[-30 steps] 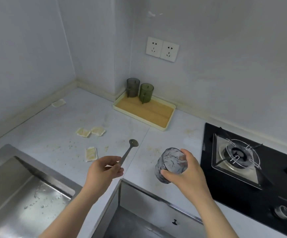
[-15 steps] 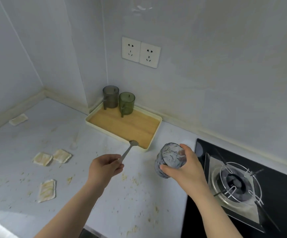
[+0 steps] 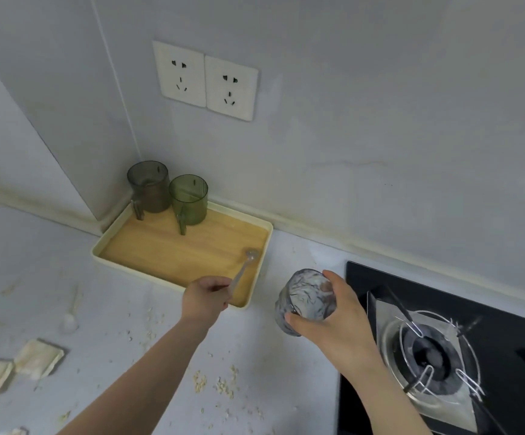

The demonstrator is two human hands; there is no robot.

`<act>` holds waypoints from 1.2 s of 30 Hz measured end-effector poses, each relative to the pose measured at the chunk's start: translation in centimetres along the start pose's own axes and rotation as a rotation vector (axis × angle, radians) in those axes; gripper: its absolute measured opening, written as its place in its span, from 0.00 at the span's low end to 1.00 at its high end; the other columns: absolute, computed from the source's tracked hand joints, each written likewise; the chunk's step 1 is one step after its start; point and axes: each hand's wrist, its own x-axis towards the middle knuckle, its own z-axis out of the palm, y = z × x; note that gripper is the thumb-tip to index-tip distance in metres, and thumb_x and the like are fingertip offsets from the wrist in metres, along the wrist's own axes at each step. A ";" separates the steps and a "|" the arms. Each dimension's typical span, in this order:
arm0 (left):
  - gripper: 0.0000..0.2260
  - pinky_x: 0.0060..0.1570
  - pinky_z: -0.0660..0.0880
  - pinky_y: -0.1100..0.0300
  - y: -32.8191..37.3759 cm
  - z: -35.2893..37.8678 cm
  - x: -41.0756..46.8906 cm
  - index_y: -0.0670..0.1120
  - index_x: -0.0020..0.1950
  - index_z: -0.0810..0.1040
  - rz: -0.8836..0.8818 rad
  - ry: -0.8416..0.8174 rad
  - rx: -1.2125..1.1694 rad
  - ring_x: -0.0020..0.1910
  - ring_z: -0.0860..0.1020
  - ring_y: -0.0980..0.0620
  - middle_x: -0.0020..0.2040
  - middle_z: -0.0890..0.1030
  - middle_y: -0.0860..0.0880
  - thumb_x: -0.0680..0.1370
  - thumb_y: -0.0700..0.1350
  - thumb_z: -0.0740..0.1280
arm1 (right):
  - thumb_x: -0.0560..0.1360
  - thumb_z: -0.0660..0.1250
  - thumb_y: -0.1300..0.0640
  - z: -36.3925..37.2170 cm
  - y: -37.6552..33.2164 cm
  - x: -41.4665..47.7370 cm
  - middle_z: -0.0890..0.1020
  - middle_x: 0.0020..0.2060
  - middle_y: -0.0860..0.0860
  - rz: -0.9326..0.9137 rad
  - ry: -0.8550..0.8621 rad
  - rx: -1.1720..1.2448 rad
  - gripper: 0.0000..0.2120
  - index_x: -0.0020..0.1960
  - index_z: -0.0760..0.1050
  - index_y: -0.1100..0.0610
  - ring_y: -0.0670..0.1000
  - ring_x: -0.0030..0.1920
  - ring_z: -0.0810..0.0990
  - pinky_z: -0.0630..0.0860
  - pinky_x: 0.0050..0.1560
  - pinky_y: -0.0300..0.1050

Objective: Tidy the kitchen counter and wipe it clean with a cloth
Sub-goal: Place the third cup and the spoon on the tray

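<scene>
Crumbs [image 3: 217,384] litter the near surface [image 3: 123,312]. Right hand [image 3: 333,315] wraps a patterned glass [image 3: 305,298], tilted, just right of the tray [image 3: 176,246]. Left hand [image 3: 206,298], the nearer one, pinches the spoon [image 3: 243,271] by its handle. Long axis runs away and right, bowl over the tray's right end. Two mugs [image 3: 149,186] stand at the far-left corner, so the near tray floor looks free for both.

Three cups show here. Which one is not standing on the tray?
The marbled grey glass tumbler, held in the right hand. The smoky grey handled mug and the green handled mug stand on the wooden tray.
</scene>
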 end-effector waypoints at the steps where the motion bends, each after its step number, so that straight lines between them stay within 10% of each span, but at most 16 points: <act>1: 0.06 0.41 0.77 0.59 -0.1 0.3 0.6 0.46 0.47 0.83 0.017 -0.004 0.055 0.36 0.78 0.52 0.37 0.82 0.49 0.74 0.38 0.68 | 0.60 0.80 0.52 0.1 -0.1 0.2 0.68 0.53 0.35 0.003 0.009 0.003 0.44 0.70 0.63 0.46 0.33 0.52 0.71 0.68 0.40 0.21; 7: 0.07 0.37 0.68 0.68 -0.7 1.7 2.8 0.49 0.50 0.81 0.176 -0.116 0.376 0.44 0.76 0.55 0.44 0.80 0.52 0.77 0.39 0.65 | 0.59 0.80 0.50 1.2 -0.1 1.5 0.68 0.55 0.38 0.056 0.026 -0.028 0.45 0.71 0.62 0.46 0.39 0.53 0.72 0.68 0.45 0.27; 12: 0.13 0.28 0.63 0.72 -1.9 1.4 3.0 0.49 0.33 0.73 0.271 -0.199 0.539 0.36 0.71 0.53 0.33 0.75 0.50 0.76 0.37 0.61 | 0.58 0.80 0.49 2.7 -0.1 2.1 0.69 0.58 0.40 0.086 0.021 -0.044 0.45 0.70 0.62 0.45 0.39 0.55 0.72 0.70 0.46 0.28; 18: 0.09 0.47 0.71 0.66 -2.8 -2.1 2.6 0.47 0.54 0.82 0.369 -0.089 0.435 0.49 0.78 0.57 0.49 0.81 0.55 0.78 0.39 0.64 | 0.59 0.80 0.47 5.1 -1.7 3.6 0.70 0.58 0.41 0.032 -0.039 -0.118 0.44 0.69 0.62 0.44 0.41 0.56 0.73 0.74 0.52 0.35; 36: 0.13 0.48 0.70 0.66 -3.7 -10.1 4.8 0.45 0.61 0.78 0.310 0.104 0.314 0.51 0.77 0.55 0.54 0.78 0.51 0.78 0.37 0.64 | 0.61 0.77 0.45 15.3 -9.4 16.6 0.70 0.62 0.51 -0.117 -0.026 -0.268 0.45 0.72 0.60 0.52 0.52 0.62 0.72 0.73 0.61 0.48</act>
